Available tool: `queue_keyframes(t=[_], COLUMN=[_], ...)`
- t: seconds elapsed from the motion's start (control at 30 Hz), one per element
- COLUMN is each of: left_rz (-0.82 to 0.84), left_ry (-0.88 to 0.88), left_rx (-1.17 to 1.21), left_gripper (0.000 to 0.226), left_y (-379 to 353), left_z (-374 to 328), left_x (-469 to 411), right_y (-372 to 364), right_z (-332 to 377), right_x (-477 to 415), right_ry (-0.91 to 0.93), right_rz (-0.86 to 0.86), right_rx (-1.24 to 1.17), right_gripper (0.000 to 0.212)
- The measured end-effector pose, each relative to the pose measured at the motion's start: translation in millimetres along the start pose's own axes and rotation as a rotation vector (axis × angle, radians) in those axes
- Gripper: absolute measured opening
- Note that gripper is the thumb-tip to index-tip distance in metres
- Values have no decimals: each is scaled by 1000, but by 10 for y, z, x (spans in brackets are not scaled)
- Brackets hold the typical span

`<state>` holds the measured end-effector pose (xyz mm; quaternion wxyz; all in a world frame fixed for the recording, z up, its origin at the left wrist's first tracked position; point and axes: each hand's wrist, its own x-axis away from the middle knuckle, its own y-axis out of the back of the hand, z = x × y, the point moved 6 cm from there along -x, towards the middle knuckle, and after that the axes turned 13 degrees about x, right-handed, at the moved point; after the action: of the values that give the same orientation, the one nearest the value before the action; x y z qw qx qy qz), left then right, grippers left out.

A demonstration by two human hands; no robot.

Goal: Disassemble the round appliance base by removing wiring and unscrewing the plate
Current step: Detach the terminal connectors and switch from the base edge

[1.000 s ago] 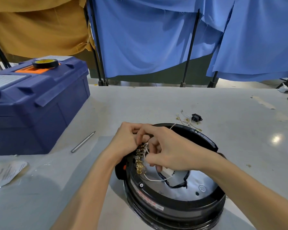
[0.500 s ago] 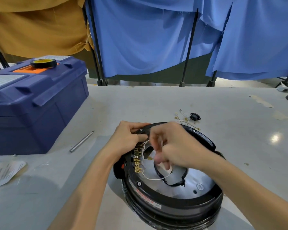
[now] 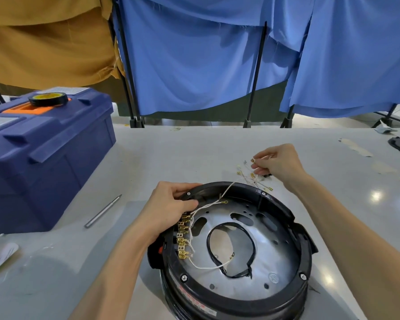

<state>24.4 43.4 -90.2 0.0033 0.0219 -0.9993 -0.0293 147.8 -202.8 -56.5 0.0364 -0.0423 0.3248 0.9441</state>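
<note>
I'm de-wiring round base [image 3: 236,296].
L hand [image 3: 169,204] gripping rim, R hand [image 3: 278,163] pinching limp, thin wire [image 3: 228,188] nr terminal.

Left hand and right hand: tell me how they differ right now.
The left hand grips the round base at its far-left rim, above the brass terminals. The right hand is off the round base, over the table behind it. The left hand holds black plastic, while the right hand pinches loose wires near their terminal ends. Both are bare, with curled fingers.
</note>
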Motion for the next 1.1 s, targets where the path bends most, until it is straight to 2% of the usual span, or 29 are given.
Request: queue_keyframes(t=[0.13,0.3,0.47,0.57,0.67,0.7,0.77,0.83,0.93,1.0,1.1], left_rz=[8,9,-4,-9,-22,-24,-22,-9,-10,-27,-15], left_ry=[5,4,-5,-9,-6,-9,-14,-28,-36,-15,0], left_rx=[8,13,-3,0,11,13,26,48,67,54,50], left_gripper=[39,40,40,40,39,39,38,32,16,29,39], left_y=[3,2,6,-8,-11,-11,-17,-23,-26,-11,-9], left_z=[19,15,-9,-29,-45,-41,-41,-53,-76,-65,-64], left_x=[-7,-8,9,24,40,39,44,47,64,69,81], right_y=[-199,-312,-156,2,106,98,-24,-229,-487,-622,-796], right_z=[-108,-137,-145,73,514,653,860,973,991,984,962], right_x=[-203,-284,-188,-12,391,557,899,1189,1321,1291,1252], right_ry=[-78,-70,-61,48,286,370,502,612,699,695,672], right_rz=[8,48,18,-49,-94,-55,139,320,334,355,477], right_rx=[-1,73,119,46,-56,-88,-100,77,371,483,545], right_gripper=[15,31,29,18,4,3,5,2,9,15,16])
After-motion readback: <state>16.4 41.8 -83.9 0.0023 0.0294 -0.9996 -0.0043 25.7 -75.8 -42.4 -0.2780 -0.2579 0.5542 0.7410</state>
